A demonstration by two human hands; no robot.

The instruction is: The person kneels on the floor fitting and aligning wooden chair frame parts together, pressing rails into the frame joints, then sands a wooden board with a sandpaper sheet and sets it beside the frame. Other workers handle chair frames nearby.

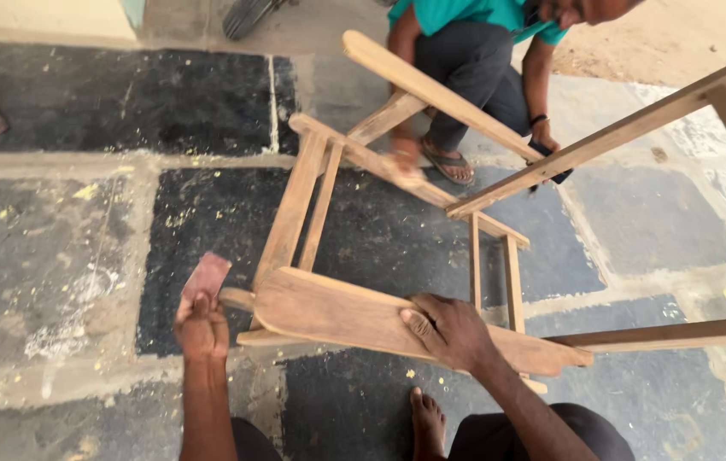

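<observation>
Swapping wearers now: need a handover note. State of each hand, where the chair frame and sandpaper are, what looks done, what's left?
Left hand: shut on a reddish-brown sandpaper sheet, held against the projecting end of a rail at the frame's near-left corner.
Right hand: open, palm pressed flat on the curved top board, steadying it.
Bare wooden chair frame lies tipped on the stone floor.
A second person's hand rubs a far rail, blurred.
Done: yellowish dust flecks on the floor suggest some sanding.
Left: cannot tell how much remains unsanded.
</observation>
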